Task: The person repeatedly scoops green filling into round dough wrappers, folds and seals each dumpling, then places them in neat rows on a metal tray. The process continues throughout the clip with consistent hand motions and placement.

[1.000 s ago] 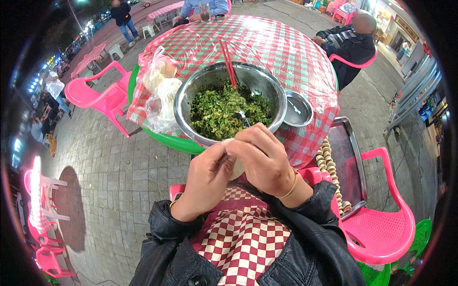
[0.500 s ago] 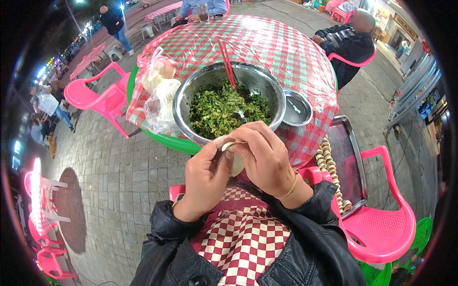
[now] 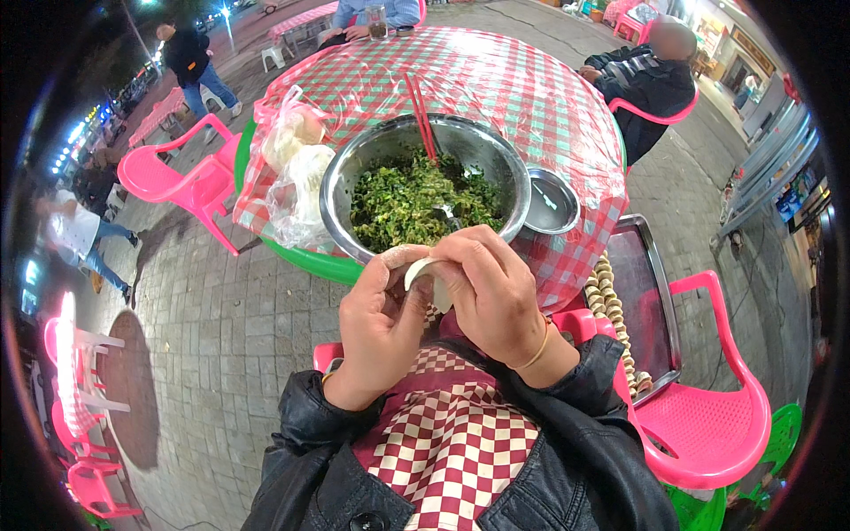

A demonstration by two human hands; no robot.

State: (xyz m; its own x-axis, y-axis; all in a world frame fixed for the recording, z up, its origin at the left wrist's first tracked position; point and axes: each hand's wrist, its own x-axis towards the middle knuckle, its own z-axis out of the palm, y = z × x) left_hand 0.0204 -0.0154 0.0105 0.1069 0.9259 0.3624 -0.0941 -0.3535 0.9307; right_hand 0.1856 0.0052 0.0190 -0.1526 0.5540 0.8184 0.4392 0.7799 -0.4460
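My left hand (image 3: 379, 327) and my right hand (image 3: 491, 301) pinch a round dough wrapper (image 3: 439, 295) between thumbs and fingertips, its pale upper edge curved up, just in front of a large steel bowl (image 3: 332, 202). The bowl holds chopped green filling (image 3: 407, 212), a pair of red chopsticks (image 3: 421, 119) and a metal utensil. Beside it on the right is a small steel dish (image 3: 551, 199); on the left lie knotted plastic bags (image 3: 301, 186) with pale contents. Low at the right, several shaped dough pieces (image 3: 606, 305) line a metal tray (image 3: 671, 323).
A round table with checked plastic cover (image 3: 531, 84) fills the centre. Seated people (image 3: 646, 97) (image 3: 376, 13) are at its far side. Pink chairs (image 3: 181, 186) (image 3: 699, 425) stand left and right. Walkers (image 3: 84, 234) (image 3: 190, 57) cross the paving at left. Folded metal frames (image 3: 761, 177) lean at right.
My fingers have shifted slightly on the wrapper, its pale edge now showing more between them. Two people at left have moved: one in white nearer, one in dark clothing further left.
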